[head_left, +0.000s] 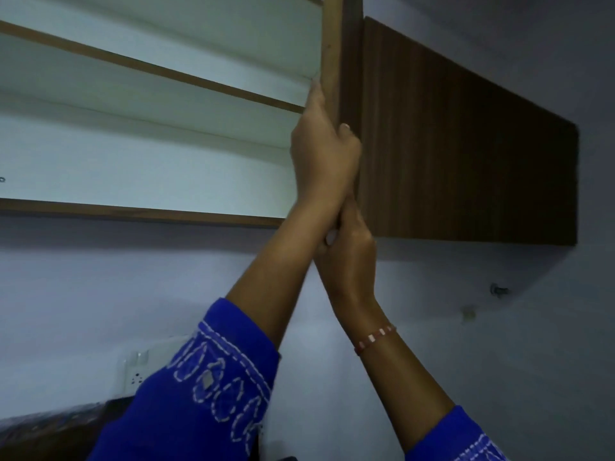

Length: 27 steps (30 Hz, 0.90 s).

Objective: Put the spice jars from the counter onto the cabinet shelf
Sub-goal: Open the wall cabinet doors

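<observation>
The fingers (316, 94) of the left hand (324, 151) are curled round the front edge of an open cabinet door (332, 44). One finger points up along the inside of the edge, and the thumb sits on the outer side, so the hand holds the door edge tight. The right hand (349, 251) is just below it, at the bottom corner of the same door. Its fingers are bent round the lower edge of the door, and it touches the left wrist. Both arms reach up and cross close together.

The door is seen edge-on, as a thin brown strip. To the left of it the cabinet is open. The cabinet shelf (149, 69) is white with a brown front strip, and another white board with a brown strip lies lower down (133, 212). No spice jars can be seen anywhere, so I cannot tell where they are.

To the right of the hands is a dark brown closed door (466, 144) of the next cabinet. The wall (133, 277) behind is pale. A white switch plate (136, 371) sits low on the wall on the left. The person wears blue sleeves (206, 394) with white stitching, and a red and white thread band (376, 337) is round the right wrist.
</observation>
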Each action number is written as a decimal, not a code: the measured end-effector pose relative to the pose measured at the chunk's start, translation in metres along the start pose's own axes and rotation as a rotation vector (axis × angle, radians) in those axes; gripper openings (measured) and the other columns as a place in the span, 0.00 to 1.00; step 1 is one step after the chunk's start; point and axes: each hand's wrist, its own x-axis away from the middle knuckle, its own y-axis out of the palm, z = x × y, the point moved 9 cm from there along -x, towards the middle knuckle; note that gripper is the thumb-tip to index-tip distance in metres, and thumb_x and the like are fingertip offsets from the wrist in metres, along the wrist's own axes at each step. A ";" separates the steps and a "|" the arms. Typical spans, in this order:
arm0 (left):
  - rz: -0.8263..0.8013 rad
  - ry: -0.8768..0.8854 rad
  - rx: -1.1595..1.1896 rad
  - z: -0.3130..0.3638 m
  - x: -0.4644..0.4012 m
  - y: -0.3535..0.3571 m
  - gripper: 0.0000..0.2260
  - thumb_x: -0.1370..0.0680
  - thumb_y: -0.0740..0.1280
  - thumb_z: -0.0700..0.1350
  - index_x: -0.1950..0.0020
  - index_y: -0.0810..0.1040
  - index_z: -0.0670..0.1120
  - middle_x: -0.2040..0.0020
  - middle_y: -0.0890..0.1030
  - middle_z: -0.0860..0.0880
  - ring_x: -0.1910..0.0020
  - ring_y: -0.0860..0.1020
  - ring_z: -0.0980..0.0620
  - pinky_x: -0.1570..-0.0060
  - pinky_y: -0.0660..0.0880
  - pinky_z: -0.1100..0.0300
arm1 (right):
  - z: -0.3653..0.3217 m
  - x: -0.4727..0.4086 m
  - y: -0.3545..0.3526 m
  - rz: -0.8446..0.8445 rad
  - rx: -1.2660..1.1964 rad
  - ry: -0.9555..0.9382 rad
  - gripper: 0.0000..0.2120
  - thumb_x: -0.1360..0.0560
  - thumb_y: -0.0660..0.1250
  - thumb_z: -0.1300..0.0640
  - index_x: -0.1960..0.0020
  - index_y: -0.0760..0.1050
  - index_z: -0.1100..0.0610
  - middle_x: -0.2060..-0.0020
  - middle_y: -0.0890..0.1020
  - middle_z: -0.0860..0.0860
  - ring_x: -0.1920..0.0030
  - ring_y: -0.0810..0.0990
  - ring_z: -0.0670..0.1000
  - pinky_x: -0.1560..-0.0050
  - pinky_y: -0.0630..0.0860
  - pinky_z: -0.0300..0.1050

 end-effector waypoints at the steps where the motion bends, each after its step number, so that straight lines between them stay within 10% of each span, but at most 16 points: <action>1: -0.004 0.013 -0.003 0.007 0.006 0.011 0.25 0.24 0.60 0.33 0.27 0.61 0.43 0.37 0.76 0.45 0.41 0.76 0.52 0.43 0.74 0.66 | 0.010 0.000 -0.012 0.027 -0.015 0.047 0.23 0.26 0.66 0.62 0.32 0.68 0.63 0.40 0.79 0.58 0.47 0.81 0.52 0.53 0.72 0.22; 6: -0.058 0.033 0.025 0.032 0.026 0.070 0.29 0.24 0.60 0.32 0.25 0.54 0.42 0.30 0.69 0.45 0.34 0.71 0.50 0.47 0.65 0.75 | 0.044 -0.005 -0.064 0.090 -0.074 0.122 0.15 0.27 0.67 0.65 0.43 0.75 0.70 0.54 0.82 0.58 0.55 0.77 0.45 0.58 0.65 0.13; 12: -0.192 0.062 0.131 0.045 0.046 0.127 0.30 0.22 0.61 0.36 0.25 0.51 0.42 0.24 0.58 0.44 0.25 0.57 0.49 0.28 0.59 0.59 | 0.086 -0.012 -0.105 0.110 -0.185 0.195 0.13 0.28 0.66 0.68 0.46 0.73 0.75 0.66 0.74 0.42 0.69 0.75 0.31 0.65 0.69 0.19; 23: -0.483 0.183 0.003 0.055 0.070 0.232 0.31 0.21 0.60 0.40 0.25 0.45 0.41 0.23 0.47 0.44 0.24 0.46 0.49 0.29 0.49 0.61 | 0.168 -0.021 -0.171 0.224 -0.385 0.449 0.13 0.31 0.70 0.68 0.46 0.76 0.66 0.65 0.78 0.48 0.66 0.78 0.40 0.69 0.74 0.25; 27: -0.581 0.199 -0.072 0.054 0.078 0.276 0.31 0.20 0.59 0.41 0.25 0.43 0.41 0.23 0.43 0.44 0.24 0.44 0.48 0.28 0.49 0.59 | 0.202 -0.023 -0.189 0.256 -0.485 0.548 0.11 0.31 0.70 0.69 0.53 0.77 0.57 0.63 0.80 0.48 0.60 0.80 0.45 0.56 0.78 0.39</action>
